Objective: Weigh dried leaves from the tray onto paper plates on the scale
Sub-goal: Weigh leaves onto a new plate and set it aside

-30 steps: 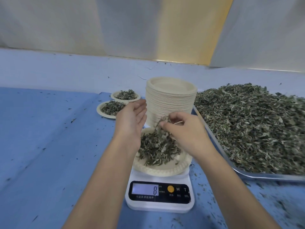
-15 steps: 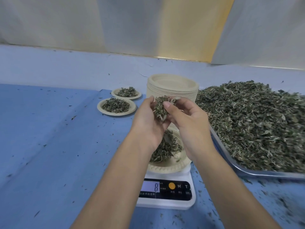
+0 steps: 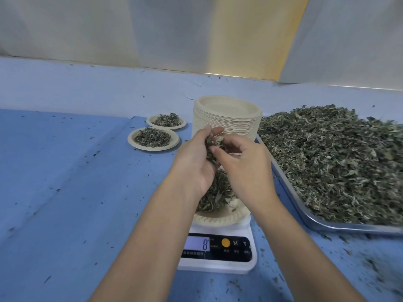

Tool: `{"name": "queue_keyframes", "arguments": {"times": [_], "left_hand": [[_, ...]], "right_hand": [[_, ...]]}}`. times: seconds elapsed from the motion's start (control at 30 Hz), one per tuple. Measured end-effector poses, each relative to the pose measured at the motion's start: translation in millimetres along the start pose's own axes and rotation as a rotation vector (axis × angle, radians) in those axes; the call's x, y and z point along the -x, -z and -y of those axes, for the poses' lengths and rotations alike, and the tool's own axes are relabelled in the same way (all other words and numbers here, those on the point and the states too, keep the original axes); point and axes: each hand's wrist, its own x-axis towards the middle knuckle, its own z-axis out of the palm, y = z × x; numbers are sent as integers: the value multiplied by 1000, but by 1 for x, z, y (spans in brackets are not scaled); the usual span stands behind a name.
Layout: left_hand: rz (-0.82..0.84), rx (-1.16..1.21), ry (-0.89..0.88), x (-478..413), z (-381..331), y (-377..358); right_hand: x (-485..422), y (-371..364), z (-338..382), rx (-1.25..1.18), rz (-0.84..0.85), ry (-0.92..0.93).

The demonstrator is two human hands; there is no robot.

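We see both hands raised just above the paper plate (image 3: 220, 217), which sits on the scale (image 3: 218, 253) with a heap of leaves already in it. The left hand (image 3: 196, 162) is cupped, fingers curved round a clump of leaves (image 3: 214, 144). The right hand (image 3: 246, 168) pinches into that same clump with its thumb and bent fingers. How tightly it holds we cannot quite tell, since the palms hide the contact.

The main supply of dried leaves (image 3: 331, 158) lies heaped in the metal tray (image 3: 327, 224) to the right, touching neither hand.

We judge the risks to be small but real. The leaves are light and crumbly, so loosening the pinch could drop too much at once and overshoot the weight, or scatter flakes past the rim onto the blue table (image 3: 65, 192). A wrist resting on the plate would falsify the reading.

The display (image 3: 205, 244) reads "8", and beside an orange button stand "M" and "T". The small print beneath is too fine to read.
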Motion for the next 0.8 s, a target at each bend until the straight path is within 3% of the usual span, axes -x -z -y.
{"name": "queue_keyframes", "arguments": {"times": [0.23, 0.53, 0.8], "left_hand": [[-53, 74, -7, -6, 2, 2], [-23, -14, -39, -4, 4, 1], [-54, 60, -8, -7, 3, 2]], "right_hand": [[-3, 1, -2, -183, 10, -93], [-1, 1, -3, -71, 5, -89], [-2, -1, -4, -115, -1, -105]]}}
